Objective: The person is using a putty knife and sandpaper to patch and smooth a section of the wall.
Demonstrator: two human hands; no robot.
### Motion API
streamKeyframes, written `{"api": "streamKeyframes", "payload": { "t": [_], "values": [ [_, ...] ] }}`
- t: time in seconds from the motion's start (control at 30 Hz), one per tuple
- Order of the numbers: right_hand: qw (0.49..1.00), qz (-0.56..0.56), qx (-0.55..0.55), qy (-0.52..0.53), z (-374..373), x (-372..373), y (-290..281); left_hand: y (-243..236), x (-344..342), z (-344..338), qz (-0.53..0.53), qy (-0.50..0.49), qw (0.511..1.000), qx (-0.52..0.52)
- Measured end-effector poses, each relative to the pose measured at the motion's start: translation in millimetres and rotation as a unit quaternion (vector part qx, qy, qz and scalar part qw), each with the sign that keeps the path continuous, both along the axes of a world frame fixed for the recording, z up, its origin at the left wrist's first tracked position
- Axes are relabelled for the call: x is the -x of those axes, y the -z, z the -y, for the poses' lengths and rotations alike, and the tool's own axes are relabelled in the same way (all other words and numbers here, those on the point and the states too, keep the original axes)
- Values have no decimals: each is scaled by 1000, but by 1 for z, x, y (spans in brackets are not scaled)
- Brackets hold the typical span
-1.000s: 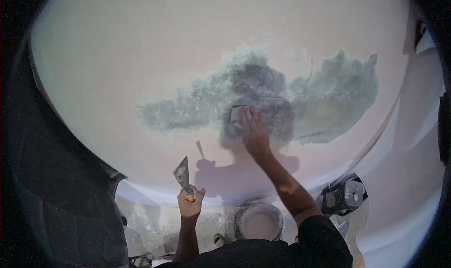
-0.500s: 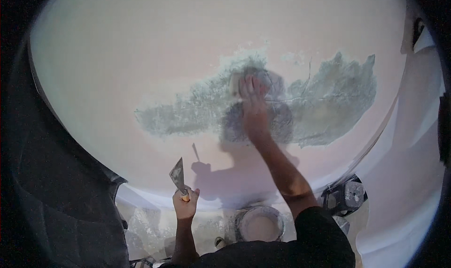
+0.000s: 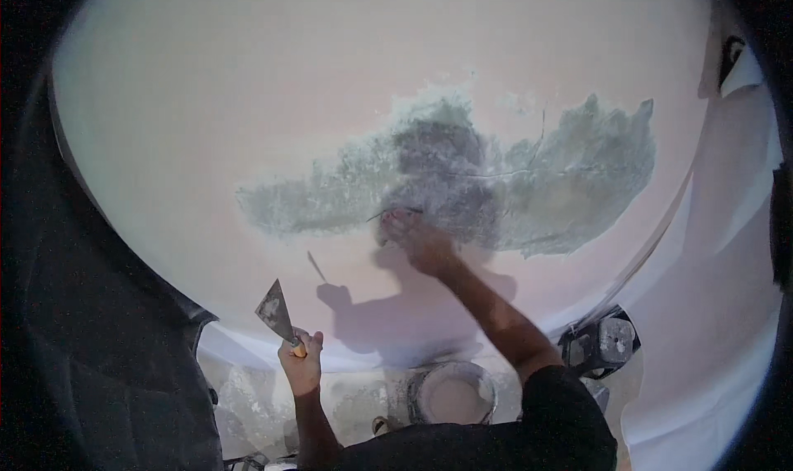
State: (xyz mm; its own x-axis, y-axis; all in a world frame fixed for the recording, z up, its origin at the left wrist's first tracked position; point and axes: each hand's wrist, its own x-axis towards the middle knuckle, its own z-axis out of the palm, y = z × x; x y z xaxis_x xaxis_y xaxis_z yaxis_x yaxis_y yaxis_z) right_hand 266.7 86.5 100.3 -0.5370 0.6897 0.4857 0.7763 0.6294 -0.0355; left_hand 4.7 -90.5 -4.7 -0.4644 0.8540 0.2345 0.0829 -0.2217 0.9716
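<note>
- Flat tool with a thin dark edge (image 3: 374, 217), blurred and mostly hidden, at the lower edge of the grey patch (image 3: 578, 182).
- Right hand (image 3: 418, 236): its grip is closed over that tool, fingers against the wall side.
- Triangular trowel (image 3: 275, 309), blade pointing up, apart from the wall (image 3: 248, 83).
- Left hand (image 3: 302, 370): its grip is wrapped around the trowel's handle.
- Round bucket (image 3: 454, 398) holding pale material, below the wall.
- Dark stool-like object (image 3: 616, 340), right of the bucket.
</note>
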Motion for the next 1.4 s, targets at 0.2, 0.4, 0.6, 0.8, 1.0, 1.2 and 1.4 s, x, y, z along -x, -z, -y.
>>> {"api": "streamKeyframes", "payload": {
  "t": [0.2,0.4,0.6,0.8,1.0,1.2,1.4],
  "values": [
    [972,40,-67,222,-48,-6,41,11,10,3,-131,23,990,-52],
    [972,-128,-195,-32,-32,-36,-14,0,0,14,-25,33,998,-48],
    [950,102,-240,172,-37,-5,64,-7,-36,3,11,60,998,35],
    [982,-24,107,151,-2,14,-13,19,-27,3,-76,88,993,22],
    [971,-91,-194,-107,-37,-44,108,21,-54,-9,36,159,985,62],
    [814,-485,-26,318,-11,-290,-10,28,-45,-26,-115,130,985,19],
    [828,-298,-468,78,-34,-289,-27,-3,-140,8,-25,71,997,-5]
  ]
}}
